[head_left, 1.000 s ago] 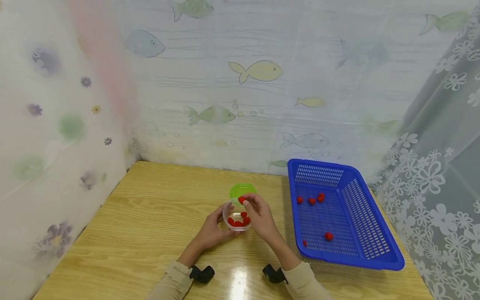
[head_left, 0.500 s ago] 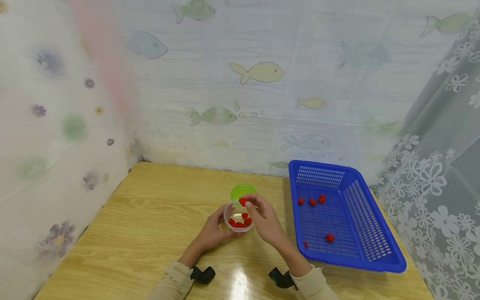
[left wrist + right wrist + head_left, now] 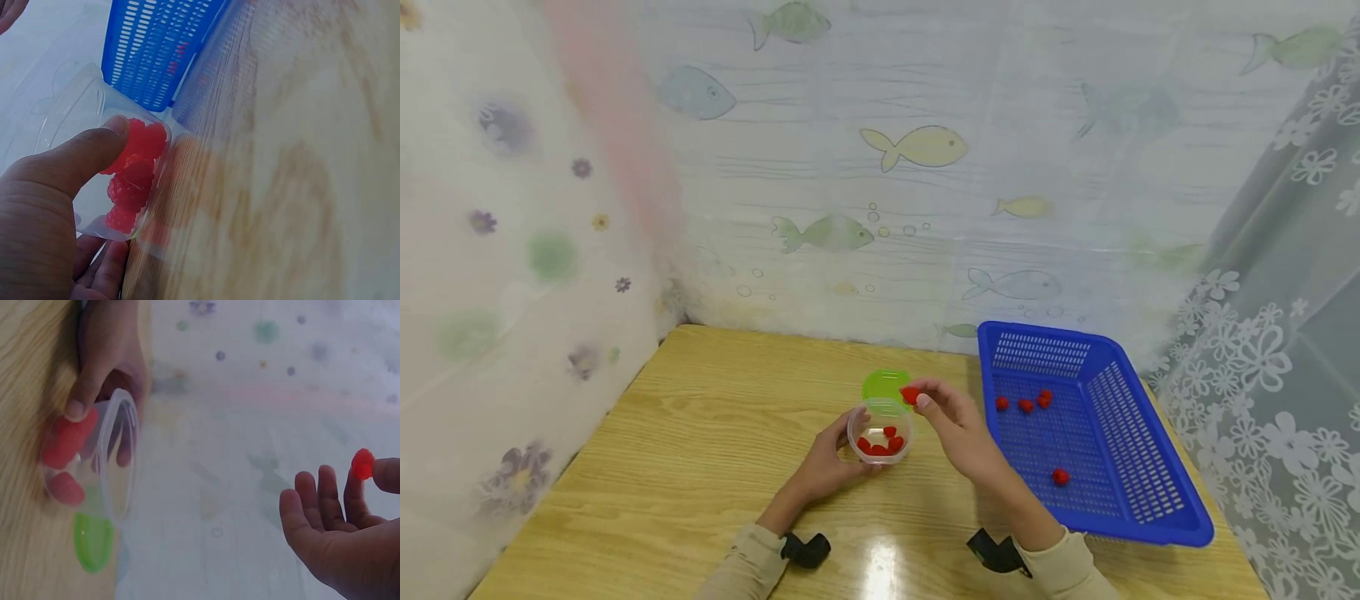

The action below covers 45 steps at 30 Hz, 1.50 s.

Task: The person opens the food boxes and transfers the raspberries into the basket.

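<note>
Within the pinching right hand (image 3: 962, 433) sits 1 berry (image 3: 910, 395), left hand (image 3: 826, 465) gripping a cup (image 3: 107, 465).

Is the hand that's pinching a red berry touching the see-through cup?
Apart. The right wrist view shows a plain gap between the right hand, pinching the red berry, and the see-through cup; the left hand holds the cup.
</note>
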Each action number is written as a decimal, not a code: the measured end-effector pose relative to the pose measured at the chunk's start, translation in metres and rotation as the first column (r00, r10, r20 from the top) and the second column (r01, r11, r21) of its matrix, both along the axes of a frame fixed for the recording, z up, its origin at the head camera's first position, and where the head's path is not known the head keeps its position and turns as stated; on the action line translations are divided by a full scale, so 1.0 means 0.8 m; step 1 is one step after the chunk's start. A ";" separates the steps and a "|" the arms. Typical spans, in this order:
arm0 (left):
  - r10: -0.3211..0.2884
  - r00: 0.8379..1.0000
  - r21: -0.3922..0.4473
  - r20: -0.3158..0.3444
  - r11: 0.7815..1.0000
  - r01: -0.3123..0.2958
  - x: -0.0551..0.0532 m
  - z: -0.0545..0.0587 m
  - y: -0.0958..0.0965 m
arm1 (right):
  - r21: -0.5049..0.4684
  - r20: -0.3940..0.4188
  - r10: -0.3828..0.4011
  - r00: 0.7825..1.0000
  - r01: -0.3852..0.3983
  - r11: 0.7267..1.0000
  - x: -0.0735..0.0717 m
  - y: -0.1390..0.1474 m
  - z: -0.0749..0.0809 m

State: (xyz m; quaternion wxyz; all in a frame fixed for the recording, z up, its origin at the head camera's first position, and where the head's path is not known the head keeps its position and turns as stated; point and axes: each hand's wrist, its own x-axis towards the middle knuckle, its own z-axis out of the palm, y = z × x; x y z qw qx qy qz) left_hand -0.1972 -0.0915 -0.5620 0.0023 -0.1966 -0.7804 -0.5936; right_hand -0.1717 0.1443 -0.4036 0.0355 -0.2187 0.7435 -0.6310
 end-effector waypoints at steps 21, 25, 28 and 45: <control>-0.021 1.000 0.013 -0.003 1.000 0.021 0.018 0.038 0.004 | 0.091 -0.046 -0.179 0.983 0.183 0.979 -0.037 0.116 0.030; -0.003 1.000 -0.007 -0.005 1.000 0.003 0.009 0.018 0.004 | 0.114 -0.053 -0.203 0.978 0.208 0.972 -0.047 0.138 0.026; 0.013 1.000 -0.021 -0.008 1.000 -0.013 0.003 0.004 0.003 | 0.129 -0.035 -0.225 0.974 0.228 0.965 -0.053 0.154 0.022; -0.014 1.000 -0.006 -0.027 1.000 0.014 0.000 -0.001 0.000 | 0.238 0.033 -0.276 0.961 0.261 0.936 -0.092 0.222 0.002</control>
